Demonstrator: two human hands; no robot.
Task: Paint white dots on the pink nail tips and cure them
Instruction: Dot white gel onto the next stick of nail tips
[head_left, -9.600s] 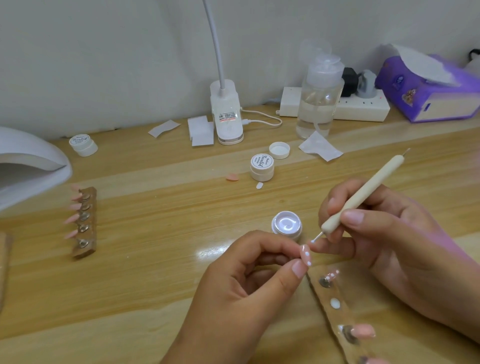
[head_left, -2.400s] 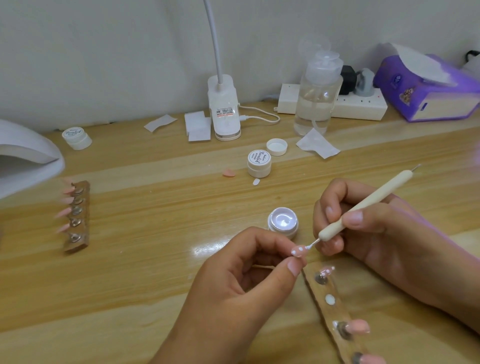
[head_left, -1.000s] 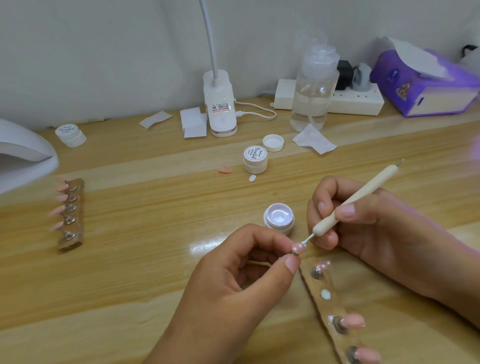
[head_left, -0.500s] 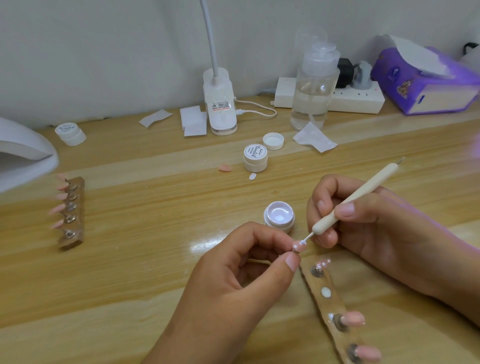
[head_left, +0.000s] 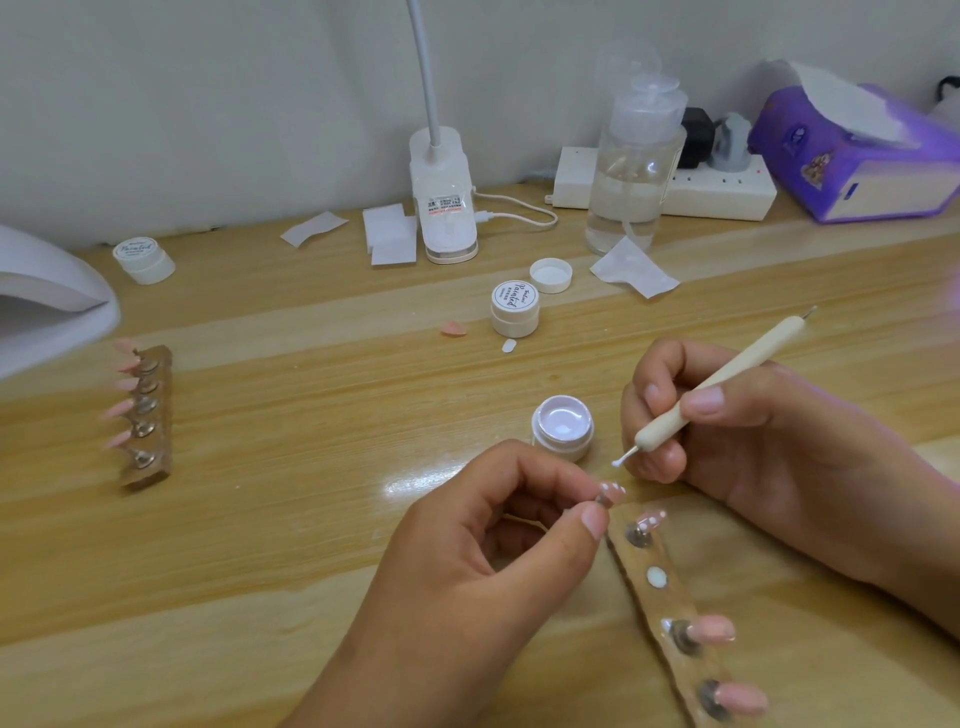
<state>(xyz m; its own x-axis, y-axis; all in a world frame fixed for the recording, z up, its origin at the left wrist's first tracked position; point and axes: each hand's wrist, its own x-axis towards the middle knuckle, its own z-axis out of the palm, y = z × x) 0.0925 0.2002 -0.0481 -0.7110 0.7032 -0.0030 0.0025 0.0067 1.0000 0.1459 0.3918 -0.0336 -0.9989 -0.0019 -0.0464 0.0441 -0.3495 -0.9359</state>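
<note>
Left hand (head_left: 493, 545) pinches the pink nail tip (head_left: 611, 491), apparently pointing toward the right hand (head_left: 753, 447), which grips the dotting tool (head_left: 727, 382), its white-loaded end just beyond, not touching.

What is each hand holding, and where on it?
The left hand pinches a dotted pink nail tip by its base, between thumb and forefinger. The right hand grips the dotting tool low on its handle, near its working end.
</note>
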